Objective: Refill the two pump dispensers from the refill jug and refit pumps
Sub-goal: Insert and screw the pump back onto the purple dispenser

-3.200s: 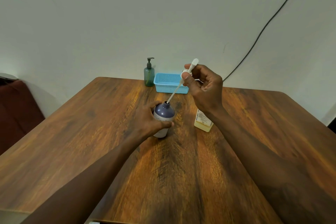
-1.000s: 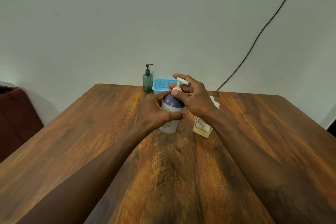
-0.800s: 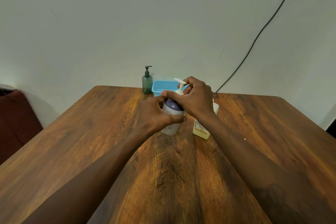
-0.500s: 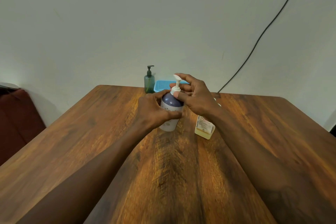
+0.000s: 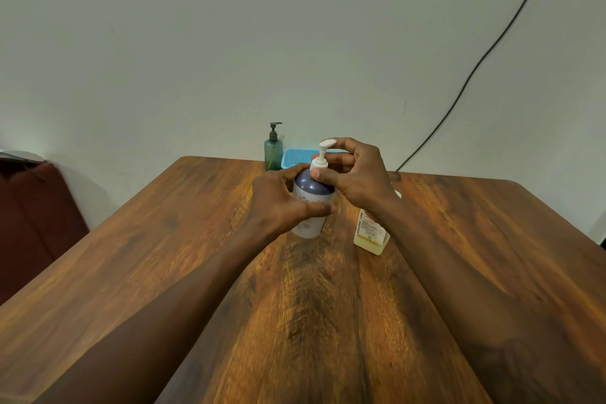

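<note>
Our left hand wraps the body of the round-shouldered purple-and-white plastic dispenser bottle, which stands upright on the brown wood-grain table, a little beyond its middle toward 12 o'clock. Our right hand pinches the collar of the white plastic pump between thumb and curled fingers. The pump sits in the bottle's neck with its nozzle raised.

We judge this to be the refit step for this bottle, with the collar being twisted down. Whether the thread is fully home we cannot tell.

At 4 o'clock from the bottle, just beside it, stands the clear rectangular refill jug of yellow liquid. Its top is hidden behind our right wrist. At 11 o'clock, by the far edge, the slim green translucent dispenser wears its dark pump and touches the light-blue mesh plastic basket.

So both pumps appear mounted. The green one's fill level is too small to read, and what looks left is the final tightening.
</note>
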{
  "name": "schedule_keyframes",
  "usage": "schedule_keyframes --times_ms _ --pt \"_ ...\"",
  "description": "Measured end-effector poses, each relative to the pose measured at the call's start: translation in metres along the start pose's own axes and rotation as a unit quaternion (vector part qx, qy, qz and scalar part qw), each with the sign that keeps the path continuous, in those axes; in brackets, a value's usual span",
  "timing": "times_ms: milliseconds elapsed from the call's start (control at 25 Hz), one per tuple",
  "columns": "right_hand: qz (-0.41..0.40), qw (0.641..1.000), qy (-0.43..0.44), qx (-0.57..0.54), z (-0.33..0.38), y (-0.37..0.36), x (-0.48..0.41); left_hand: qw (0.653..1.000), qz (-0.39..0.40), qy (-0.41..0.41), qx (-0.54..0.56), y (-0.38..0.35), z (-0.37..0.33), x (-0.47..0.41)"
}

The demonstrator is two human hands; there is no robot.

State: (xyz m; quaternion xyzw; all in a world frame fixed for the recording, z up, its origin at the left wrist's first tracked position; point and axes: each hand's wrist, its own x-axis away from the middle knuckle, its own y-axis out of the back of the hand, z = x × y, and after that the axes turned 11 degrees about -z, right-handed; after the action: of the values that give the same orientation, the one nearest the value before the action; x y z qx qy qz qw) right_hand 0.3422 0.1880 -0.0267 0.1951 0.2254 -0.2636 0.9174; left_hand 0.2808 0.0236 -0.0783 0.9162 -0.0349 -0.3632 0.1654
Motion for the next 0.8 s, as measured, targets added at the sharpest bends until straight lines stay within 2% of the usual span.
schedule_keyframes --times_ms 200,400,600,800 --pt "-0.1 0.993 0.029 0.061 0.003 -0.018 0.007 0.997 -0.06 -0.001 -0.038 -0.004 0.002 0.007" --pt "-0.044 0.999 0.026 0.016 0.008 -0.016 -0.002 0.998 -0.06 -0.018 -0.023 0.004 0.002 0.0" --pt "-0.146 0.985 0.068 0.054 0.008 -0.023 -0.005 0.998 -0.053 -0.005 -0.03 0.001 0.007 -0.007" --pt "-0.184 0.971 0.133 0.077 0.0 -0.038 -0.01 0.997 -0.068 0.005 -0.022 -0.011 0.015 -0.018"
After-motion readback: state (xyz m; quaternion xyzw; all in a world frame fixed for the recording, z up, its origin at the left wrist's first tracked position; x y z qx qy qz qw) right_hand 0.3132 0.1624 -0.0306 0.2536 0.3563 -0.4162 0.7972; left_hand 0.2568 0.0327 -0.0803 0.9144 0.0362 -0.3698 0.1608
